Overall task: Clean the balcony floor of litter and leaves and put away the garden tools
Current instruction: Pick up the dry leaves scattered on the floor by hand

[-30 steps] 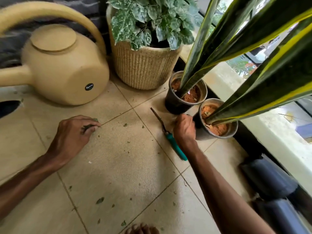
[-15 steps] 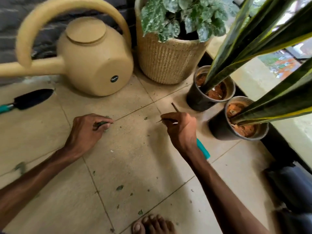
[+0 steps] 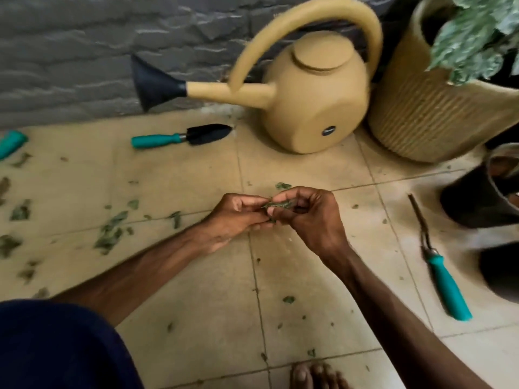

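Both hands meet low over the floor. The left hand lies palm up with its fingers curled, and the right hand comes from above. The fingertips of both pinch one small wad of green leaves between them, so both hands are closed on the same wad and neither is free.

Many scraps lie on the tiles to the left of the left hand, and one leaf lies just behind the right hand's knuckles. Smaller bits lie nearer to the person than the hands.

I judge the leaves to be very light, soft and perhaps a little dry. The danger is not their weight but that they crumble or slip out between the fingers. It seems better to press them into a tight wad in one palm and close the fingers around it than to hold them by an edge. Flat scraps on smooth tile will probably be hard to lift; a fingernail under the edge, or gathering them together first, should help.

The tools are not yet put away. A trowel lies far beyond the left hand, near the can. A weeder lies well to the right of the right hand, beside a dark pot. Both look stiff and are best taken by the teal handle.
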